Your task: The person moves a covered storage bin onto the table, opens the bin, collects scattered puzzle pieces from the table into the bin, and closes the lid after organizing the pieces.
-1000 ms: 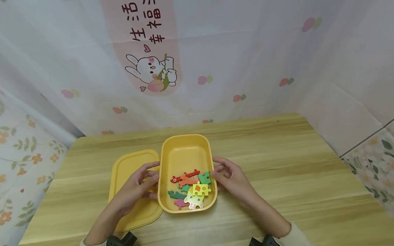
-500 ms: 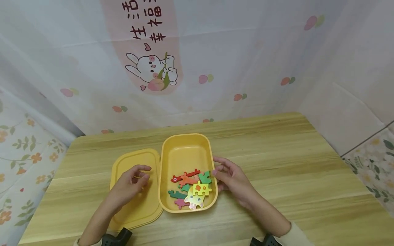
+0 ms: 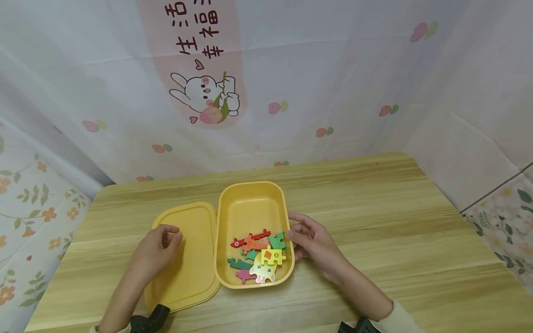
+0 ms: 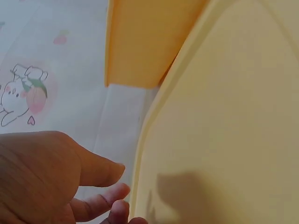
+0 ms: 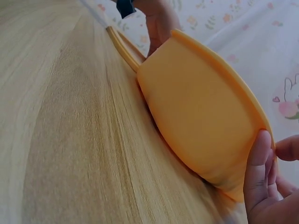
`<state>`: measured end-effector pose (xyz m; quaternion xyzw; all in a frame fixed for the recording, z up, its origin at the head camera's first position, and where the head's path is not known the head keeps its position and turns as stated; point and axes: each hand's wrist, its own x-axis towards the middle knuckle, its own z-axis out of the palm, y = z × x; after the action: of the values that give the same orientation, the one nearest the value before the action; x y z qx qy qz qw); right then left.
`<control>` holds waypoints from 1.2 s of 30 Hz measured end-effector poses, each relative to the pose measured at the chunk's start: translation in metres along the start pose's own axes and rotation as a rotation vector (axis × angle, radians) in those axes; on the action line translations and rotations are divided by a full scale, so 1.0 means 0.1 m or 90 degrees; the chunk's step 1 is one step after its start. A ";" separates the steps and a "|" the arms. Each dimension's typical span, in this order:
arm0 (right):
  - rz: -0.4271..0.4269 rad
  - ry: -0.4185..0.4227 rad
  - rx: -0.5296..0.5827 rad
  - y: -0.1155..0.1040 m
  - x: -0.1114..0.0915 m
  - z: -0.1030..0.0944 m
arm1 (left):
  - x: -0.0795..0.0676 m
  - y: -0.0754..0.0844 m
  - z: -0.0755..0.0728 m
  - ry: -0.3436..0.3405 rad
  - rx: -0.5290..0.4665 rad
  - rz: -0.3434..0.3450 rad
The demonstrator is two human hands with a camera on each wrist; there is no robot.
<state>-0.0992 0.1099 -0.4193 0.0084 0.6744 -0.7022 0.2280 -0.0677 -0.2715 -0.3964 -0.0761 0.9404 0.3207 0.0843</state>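
A yellow box (image 3: 252, 185) stands upright on the table, its top uncovered. Inside, toward the near end, lie several colourful puzzle pieces: a red strip (image 3: 261, 235), a yellow piece with an orange mark (image 3: 272, 256) and a pale animal-face piece (image 3: 262, 272), among green, orange and pink ones. My right hand (image 3: 312, 240) holds the box's right side, thumb at the rim and fingers against the outer wall (image 5: 201, 102). Over the left part of the flat yellow lid (image 3: 195, 259), my left hand (image 3: 154, 249) has its fingers loosely bent, with nothing in them; its fingertips come near the lid's edge in the left wrist view.
The lid lies right beside the box's left wall. Wood-grain table (image 3: 374, 208) extends to both sides. A white printed cloth (image 3: 312, 83) hangs behind the table's far edge, with floral cloth (image 3: 41, 222) at the left. Black wrist devices (image 3: 150, 319) sit on both forearms.
My left hand has let go of the box's left side and moved left across the lid toward its outer edge. The right hand, the box and the pieces have stayed in place.
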 end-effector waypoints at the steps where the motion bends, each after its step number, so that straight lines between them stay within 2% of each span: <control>1: 0.001 0.002 0.003 0.00 0.00 0.00 | 0.00 -0.02 -0.01 0.008 0.007 0.000; 8: 0.001 0.016 0.005 0.01 0.01 0.02 | 0.01 -0.11 -0.11 0.059 0.069 -0.016; 14: -0.003 0.021 0.005 0.03 0.01 0.03 | -0.01 -0.23 -0.16 0.100 0.110 -0.066; 23: -0.006 0.019 0.015 0.04 0.02 0.04 | 0.04 -0.35 -0.19 0.072 0.144 -0.120; 28: -0.004 0.019 0.019 0.04 0.02 0.03 | 0.04 -0.37 -0.19 0.051 0.143 -0.116; 36: -0.001 0.016 0.020 0.04 0.01 0.03 | 0.04 -0.38 -0.19 0.068 0.126 -0.103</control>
<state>-0.0982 0.1067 -0.4230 0.0201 0.6663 -0.7126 0.2187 -0.0658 -0.3132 -0.4053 -0.1600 0.9613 0.2143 0.0669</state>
